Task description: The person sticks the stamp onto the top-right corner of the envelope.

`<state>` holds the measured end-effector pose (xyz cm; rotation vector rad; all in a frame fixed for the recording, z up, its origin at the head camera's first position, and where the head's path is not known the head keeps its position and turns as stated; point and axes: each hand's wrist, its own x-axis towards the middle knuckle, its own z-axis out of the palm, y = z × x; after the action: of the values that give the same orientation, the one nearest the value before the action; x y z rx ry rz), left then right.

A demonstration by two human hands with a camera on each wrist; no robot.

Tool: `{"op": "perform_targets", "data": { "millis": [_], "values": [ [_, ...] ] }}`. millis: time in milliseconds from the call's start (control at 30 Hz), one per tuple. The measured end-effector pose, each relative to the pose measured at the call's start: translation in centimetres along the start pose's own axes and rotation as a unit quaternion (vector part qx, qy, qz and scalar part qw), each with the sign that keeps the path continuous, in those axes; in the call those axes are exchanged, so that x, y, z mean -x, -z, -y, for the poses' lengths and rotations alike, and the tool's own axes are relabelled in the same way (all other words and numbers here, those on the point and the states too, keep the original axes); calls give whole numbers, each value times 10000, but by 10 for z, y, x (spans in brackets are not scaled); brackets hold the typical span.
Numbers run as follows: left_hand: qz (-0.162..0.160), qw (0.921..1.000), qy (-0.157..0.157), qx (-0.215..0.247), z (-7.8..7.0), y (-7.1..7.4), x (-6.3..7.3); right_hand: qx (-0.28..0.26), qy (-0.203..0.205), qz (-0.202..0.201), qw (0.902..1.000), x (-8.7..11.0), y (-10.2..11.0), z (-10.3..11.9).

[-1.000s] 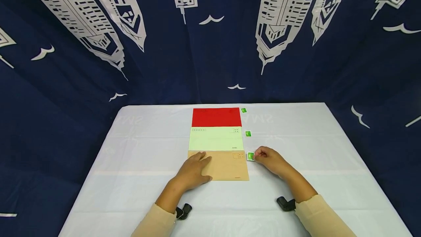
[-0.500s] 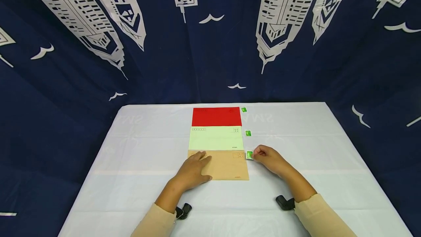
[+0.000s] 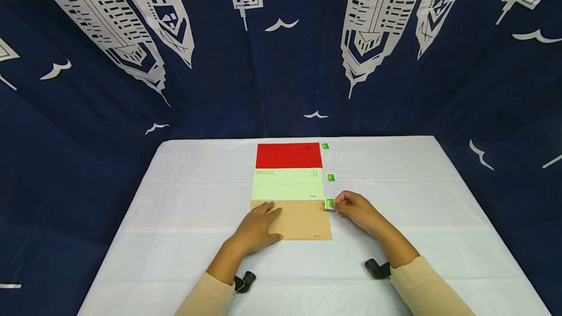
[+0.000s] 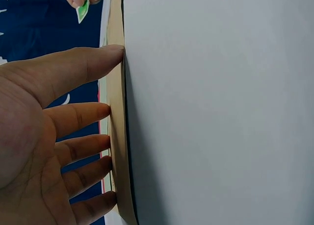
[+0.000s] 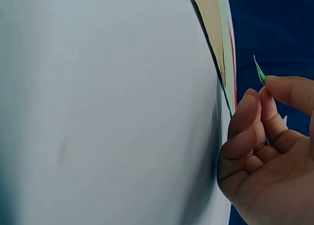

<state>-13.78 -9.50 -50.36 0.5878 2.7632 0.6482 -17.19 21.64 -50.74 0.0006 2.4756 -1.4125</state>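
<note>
A brown envelope (image 3: 298, 226) lies nearest the person, its printed stamp box at the upper right corner. My left hand (image 3: 260, 228) rests on its left part with fingers spread; in the left wrist view the straight fingertips and thumb press on the paper. My right hand (image 3: 357, 208) pinches a green stamp (image 3: 329, 203) with a white border between thumb and index finger. The stamp is at the envelope's upper right edge, beside the printed box. In the right wrist view the stamp (image 5: 260, 72) looks slightly bent and is held off the table.
Beyond the brown envelope lie a pale green envelope (image 3: 287, 185) and a red envelope (image 3: 289, 156), in a column. Two more green stamps, a nearer stamp (image 3: 331, 177) and a farther stamp (image 3: 325, 146), lie to their right. A white cloth covers the table (image 3: 197, 208).
My right hand has moved left and slightly away from the person, bringing the pinched stamp from beside the brown envelope to its right edge. The left hand stays in place.
</note>
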Motion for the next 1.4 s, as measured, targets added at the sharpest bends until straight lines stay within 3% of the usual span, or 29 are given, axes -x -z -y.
{"op": "perform_targets", "data": {
  "millis": [800, 1400],
  "values": [
    [50, 10000, -32, -22, -1, 2, 0, -529, 40, 451, 9976, -4, -11, 6],
    [53, 10000, -1, 40, 1, 0, 0, -339, 69, 416, 9985, -6, -14, 11]
  ]
}}
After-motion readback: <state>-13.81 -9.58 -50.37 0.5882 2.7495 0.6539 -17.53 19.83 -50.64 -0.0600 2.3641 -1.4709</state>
